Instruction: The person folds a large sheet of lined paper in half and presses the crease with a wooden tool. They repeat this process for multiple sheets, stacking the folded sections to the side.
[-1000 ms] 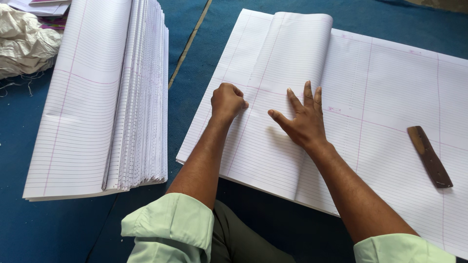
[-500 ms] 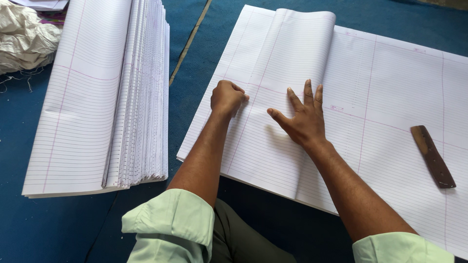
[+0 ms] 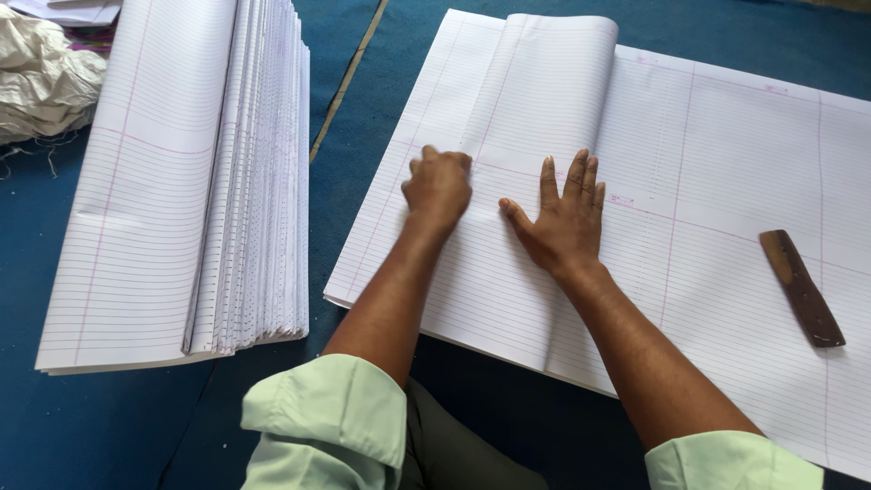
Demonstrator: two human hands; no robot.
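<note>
A large sheet of white ruled paper (image 3: pixel 726 181) lies spread on the blue floor, its left part folded over into a rounded flap (image 3: pixel 544 82). My left hand (image 3: pixel 438 184) is curled into a fist and presses on the folded part near its left edge. My right hand (image 3: pixel 562 222) lies flat beside it, fingers spread, palm down on the paper. Neither hand holds anything.
A tall stack of folded ruled sheets (image 3: pixel 181 181) lies to the left on the blue mat (image 3: pixel 345 118). A dark wooden stick (image 3: pixel 802 287) rests on the right part of the sheet. A crumpled beige sack (image 3: pixel 41 82) sits at the far left.
Both hands stay in nearly the same place on the fold; only slight shifts show.
</note>
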